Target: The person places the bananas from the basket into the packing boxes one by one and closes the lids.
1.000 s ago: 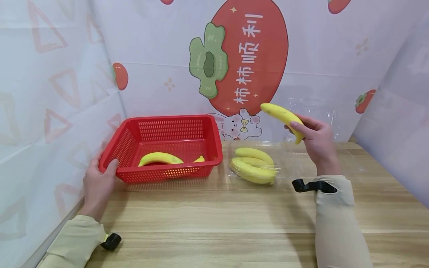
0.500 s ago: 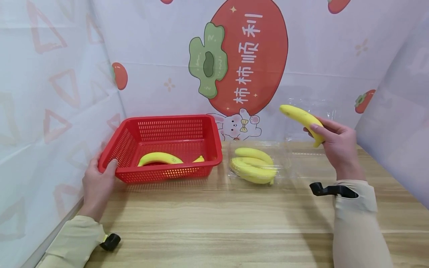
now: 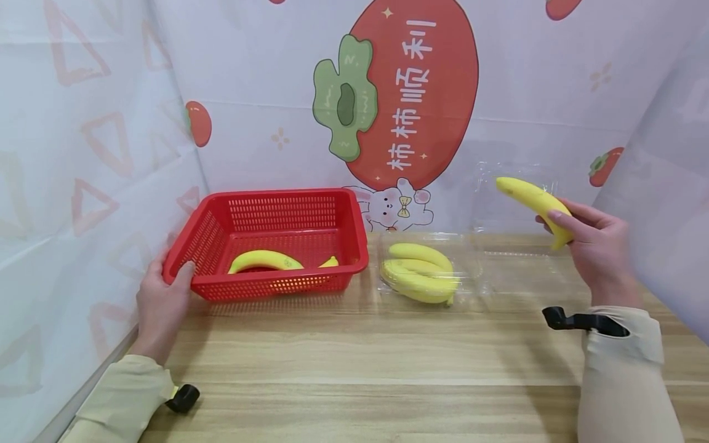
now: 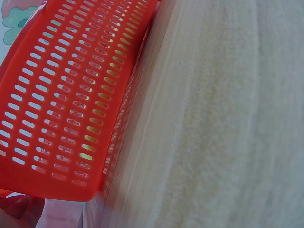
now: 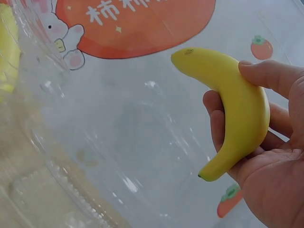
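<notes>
My left hand grips the left front corner of a red plastic basket, thumb over the rim. Inside the basket lies a curved banana, and the tip of another yellow piece shows above the front wall. Raised off the table at the right, my right hand holds a banana between thumb and fingers, its free end pointing up and left. Between the hands, a clear plastic clamshell box holds several bananas. Its transparent lid stands open on the right, behind the held banana.
A wood-grain table carries everything. White printed cloth walls close off the back and both sides; the back one bears a large red persimmon drawing. The left cloth comes close to the left hand, the right cloth close to the right hand.
My right hand has moved right with the banana, from beside the clamshell box to over its open lid and near the right cloth. The left hand and basket have stayed put.
</notes>
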The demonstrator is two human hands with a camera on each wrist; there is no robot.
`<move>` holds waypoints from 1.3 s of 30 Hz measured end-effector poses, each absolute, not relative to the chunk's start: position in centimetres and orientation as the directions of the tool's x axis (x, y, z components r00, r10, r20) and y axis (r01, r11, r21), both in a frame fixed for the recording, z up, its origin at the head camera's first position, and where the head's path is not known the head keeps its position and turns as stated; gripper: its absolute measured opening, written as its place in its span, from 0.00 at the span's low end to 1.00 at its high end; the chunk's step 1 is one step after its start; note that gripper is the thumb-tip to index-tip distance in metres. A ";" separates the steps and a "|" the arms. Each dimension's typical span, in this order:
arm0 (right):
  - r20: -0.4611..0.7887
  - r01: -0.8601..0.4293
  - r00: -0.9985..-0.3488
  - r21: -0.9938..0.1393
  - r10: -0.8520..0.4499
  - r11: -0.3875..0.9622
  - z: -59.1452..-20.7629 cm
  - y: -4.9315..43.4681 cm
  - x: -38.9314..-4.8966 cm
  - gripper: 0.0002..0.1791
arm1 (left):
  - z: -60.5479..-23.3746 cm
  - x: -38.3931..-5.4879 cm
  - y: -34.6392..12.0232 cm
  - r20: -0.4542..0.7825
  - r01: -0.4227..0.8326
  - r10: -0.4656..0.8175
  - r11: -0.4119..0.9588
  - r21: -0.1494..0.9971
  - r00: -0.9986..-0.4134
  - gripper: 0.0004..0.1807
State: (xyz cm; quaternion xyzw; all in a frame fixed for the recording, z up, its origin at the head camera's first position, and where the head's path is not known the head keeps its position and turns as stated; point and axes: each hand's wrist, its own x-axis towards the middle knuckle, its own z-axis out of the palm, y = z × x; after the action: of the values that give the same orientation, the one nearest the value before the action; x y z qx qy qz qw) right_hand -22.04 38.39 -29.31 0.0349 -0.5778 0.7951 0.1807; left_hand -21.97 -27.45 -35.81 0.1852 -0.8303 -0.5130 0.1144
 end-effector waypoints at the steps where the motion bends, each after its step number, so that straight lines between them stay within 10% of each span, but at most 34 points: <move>1: 0.256 -0.324 -0.932 -0.906 0.256 -0.271 -29.3 38.7 -21.9 0.21 | -35.8 -22.0 -27.5 0.002 -0.189 -0.423 0.408 0.893 -0.906 0.42; 23: 0.138 -0.171 -0.955 -0.980 0.264 -0.107 -30.2 40.8 -21.4 0.18 | -35.9 -22.0 -27.6 0.000 -0.192 -0.420 0.413 0.890 -0.907 0.42; 39: -0.006 0.088 -0.976 -0.928 0.219 0.363 -32.7 42.2 -22.4 0.19 | -35.9 -22.0 -27.7 -0.007 -0.188 -0.410 0.405 0.895 -0.912 0.42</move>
State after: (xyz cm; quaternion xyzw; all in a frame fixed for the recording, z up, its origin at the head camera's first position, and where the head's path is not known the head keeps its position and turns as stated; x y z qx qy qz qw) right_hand -22.38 42.19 -32.68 -0.0932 -0.8233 0.5568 0.0592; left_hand -22.04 -27.69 -35.95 0.1799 -0.8312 -0.5150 0.1074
